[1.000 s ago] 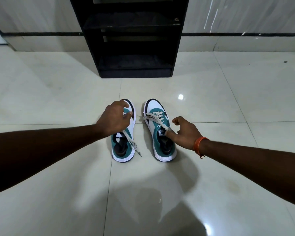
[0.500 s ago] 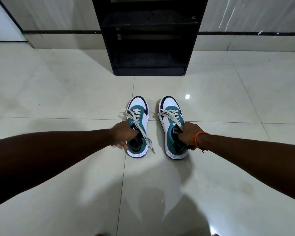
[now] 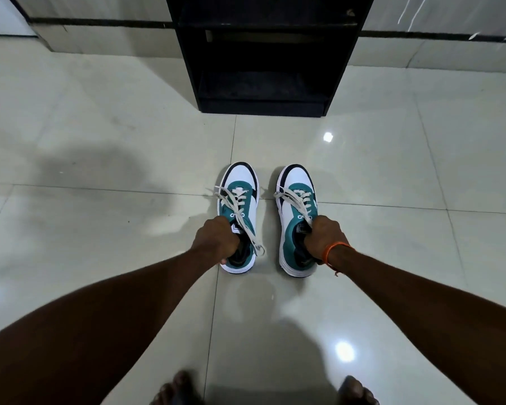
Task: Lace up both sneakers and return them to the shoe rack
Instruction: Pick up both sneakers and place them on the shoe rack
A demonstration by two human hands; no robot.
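Observation:
Two white and teal sneakers with pale laces stand side by side on the tiled floor, toes pointing at the rack. My left hand [image 3: 215,239] is closed around the collar of the left sneaker [image 3: 240,182], fingers inside its opening. The right sneaker [image 3: 297,182] is gripped the same way at its tongue and collar by my right hand [image 3: 323,238], which wears an orange wrist thread. Lace ends hang loose over both shoes. The black shoe rack [image 3: 263,54] stands straight ahead against the wall, its lower shelves empty.
Glossy pale floor tiles [image 3: 100,171] spread around the shoes and reflect ceiling lights. My bare feet [image 3: 176,390] show at the bottom edge. A wall with a dark stripe runs behind the rack.
My left hand slid from the left sneaker's toe back to its collar, and my right hand closed into the right sneaker's opening. The view has moved nearer the rack.

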